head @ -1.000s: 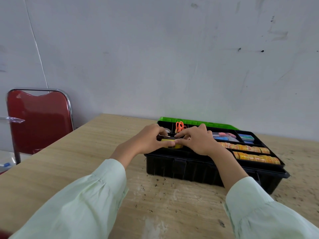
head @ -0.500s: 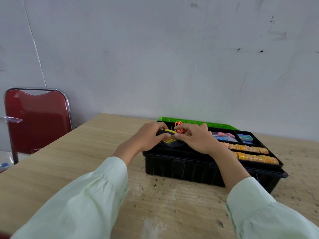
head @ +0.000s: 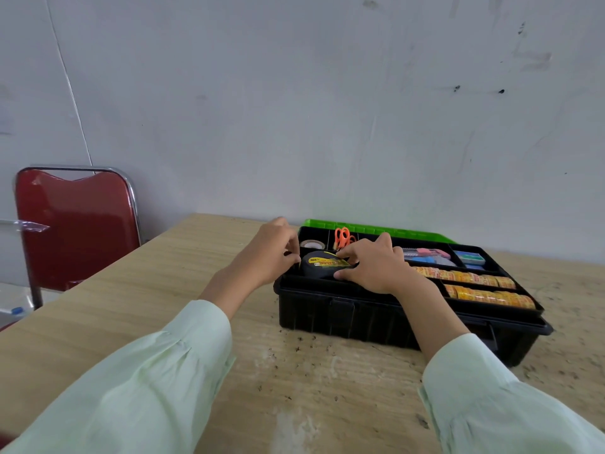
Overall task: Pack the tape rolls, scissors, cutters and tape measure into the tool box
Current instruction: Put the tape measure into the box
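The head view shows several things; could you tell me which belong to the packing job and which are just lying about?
Job: tool box, tape measure, scissors, cutters, tape rolls, left hand, right hand.
Lying about: red chair, blue-capped bottle.

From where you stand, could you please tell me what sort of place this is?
Likely a plain workroom or office: a scuffed wooden table against a bare, marked wall, a red metal-framed chair beside it, and an open tool box.

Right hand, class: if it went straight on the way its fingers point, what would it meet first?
The tape measure: the right hand has forefinger and thumb on it. Beyond it sits the left hand, though depth is unclear.
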A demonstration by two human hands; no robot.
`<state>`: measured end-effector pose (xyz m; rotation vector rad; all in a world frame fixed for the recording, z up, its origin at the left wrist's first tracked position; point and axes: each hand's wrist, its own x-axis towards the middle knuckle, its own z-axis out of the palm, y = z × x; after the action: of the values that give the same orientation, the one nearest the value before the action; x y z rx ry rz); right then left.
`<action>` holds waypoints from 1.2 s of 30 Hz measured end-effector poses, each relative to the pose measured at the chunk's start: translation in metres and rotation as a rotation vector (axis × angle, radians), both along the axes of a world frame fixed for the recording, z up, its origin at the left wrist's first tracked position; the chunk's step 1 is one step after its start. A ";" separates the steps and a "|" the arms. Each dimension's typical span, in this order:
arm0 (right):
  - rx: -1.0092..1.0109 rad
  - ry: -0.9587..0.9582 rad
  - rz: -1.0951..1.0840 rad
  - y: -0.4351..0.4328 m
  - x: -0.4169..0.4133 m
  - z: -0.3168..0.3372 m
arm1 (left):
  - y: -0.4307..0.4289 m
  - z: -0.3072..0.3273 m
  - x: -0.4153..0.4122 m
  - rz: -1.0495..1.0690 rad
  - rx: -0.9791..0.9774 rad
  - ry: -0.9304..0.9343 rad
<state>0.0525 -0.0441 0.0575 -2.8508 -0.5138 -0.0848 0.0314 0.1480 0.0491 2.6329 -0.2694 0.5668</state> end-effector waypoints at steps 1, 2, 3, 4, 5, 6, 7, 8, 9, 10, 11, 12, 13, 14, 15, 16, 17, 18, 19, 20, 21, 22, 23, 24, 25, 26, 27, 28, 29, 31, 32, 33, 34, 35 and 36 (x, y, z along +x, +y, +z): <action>0.005 0.002 -0.008 0.001 0.000 0.000 | 0.000 -0.001 0.000 0.024 0.020 -0.017; 0.008 0.005 -0.012 0.001 0.000 0.000 | 0.001 -0.003 0.000 0.049 0.034 -0.031; 0.012 0.008 -0.013 0.001 0.000 0.000 | 0.001 -0.004 0.000 0.073 0.042 -0.038; 0.019 0.014 -0.012 0.001 0.000 0.000 | 0.001 -0.003 0.000 0.088 0.039 -0.047; 0.029 0.022 -0.011 0.001 0.001 0.001 | 0.001 -0.001 0.000 0.095 0.024 -0.054; 0.038 0.029 -0.010 0.000 0.001 0.002 | 0.000 0.001 0.000 0.093 -0.010 -0.069; 0.042 0.037 -0.008 0.000 0.002 0.003 | 0.000 0.003 0.000 0.083 -0.059 -0.089; 0.040 0.043 -0.005 -0.001 0.001 0.004 | -0.001 0.005 0.001 0.070 -0.111 -0.109; 0.034 0.049 -0.002 -0.001 0.002 0.005 | -0.003 0.006 0.002 0.061 -0.151 -0.119; 0.029 0.053 0.003 -0.002 0.002 0.006 | -0.004 0.005 0.004 0.059 -0.170 -0.120; 0.026 0.058 0.008 -0.003 0.002 0.007 | -0.006 0.003 0.006 0.062 -0.170 -0.111; 0.027 0.063 0.013 -0.004 0.002 0.008 | -0.008 0.001 0.007 0.070 -0.158 -0.098; 0.032 0.067 0.017 -0.005 0.002 0.007 | -0.010 -0.003 0.009 0.081 -0.123 -0.081; 0.041 0.071 0.020 -0.005 0.003 0.007 | -0.012 -0.005 0.011 0.101 -0.052 -0.073; 0.052 0.076 0.019 -0.006 0.003 0.006 | -0.013 -0.008 0.014 0.121 0.046 -0.081; 0.062 0.080 0.021 -0.006 0.003 0.006 | -0.014 -0.009 0.016 0.139 0.141 -0.095; 0.068 0.083 0.023 -0.007 0.003 0.005 | -0.014 -0.010 0.018 0.150 0.205 -0.101; 0.071 0.084 0.025 -0.008 0.004 0.005 | -0.015 -0.009 0.019 0.151 0.239 -0.092; 0.070 0.083 0.026 -0.008 0.004 0.005 | -0.016 -0.007 0.019 0.147 0.262 -0.069; 0.069 0.082 0.026 -0.008 0.004 0.005 | -0.016 -0.005 0.018 0.141 0.290 -0.049; 0.070 0.081 0.026 -0.008 0.004 0.005 | -0.017 -0.003 0.018 0.133 0.327 -0.038; 0.075 0.081 0.024 -0.008 0.004 0.004 | -0.018 0.000 0.017 0.121 0.366 -0.027; 0.079 0.084 0.020 -0.008 0.004 0.005 | -0.018 0.002 0.016 0.108 0.403 -0.011; 0.084 0.090 0.018 -0.007 0.003 0.005 | -0.020 0.004 0.015 0.098 0.428 0.003; 0.090 0.090 0.021 -0.006 0.002 0.006 | -0.020 0.005 0.015 0.093 0.430 0.008; 0.096 0.089 0.028 -0.005 0.001 0.006 | -0.021 0.005 0.016 0.092 0.410 -0.003; 0.110 0.087 0.043 -0.006 0.000 0.008 | -0.021 0.004 0.017 0.096 0.374 -0.025; 0.150 0.080 0.061 -0.007 -0.002 0.008 | -0.021 0.003 0.017 0.100 0.325 -0.054; 0.220 0.059 0.069 -0.010 -0.001 0.008 | -0.022 0.002 0.019 0.095 0.282 -0.081; 0.334 -0.041 0.028 -0.017 0.001 0.007 | -0.024 -0.001 0.020 0.079 0.224 -0.106; 0.341 -0.100 -0.026 -0.022 0.005 0.006 | -0.027 -0.002 0.021 0.071 0.205 -0.107; 0.311 -0.135 -0.085 -0.026 0.008 0.003 | -0.030 -0.004 0.022 0.066 0.196 -0.100; 0.247 -0.137 -0.135 -0.029 0.011 0.000 | -0.034 -0.006 0.023 0.060 0.193 -0.079; 0.164 -0.109 -0.166 -0.032 0.014 -0.003 | -0.038 -0.008 0.024 0.052 0.197 -0.036; 0.088 -0.068 -0.176 -0.034 0.016 -0.009 | -0.043 -0.011 0.025 0.044 0.212 0.019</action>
<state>0.0685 -0.0779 0.0489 -2.8081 -0.2633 -0.2298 0.0559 0.1047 0.0385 2.8534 -0.2796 0.5543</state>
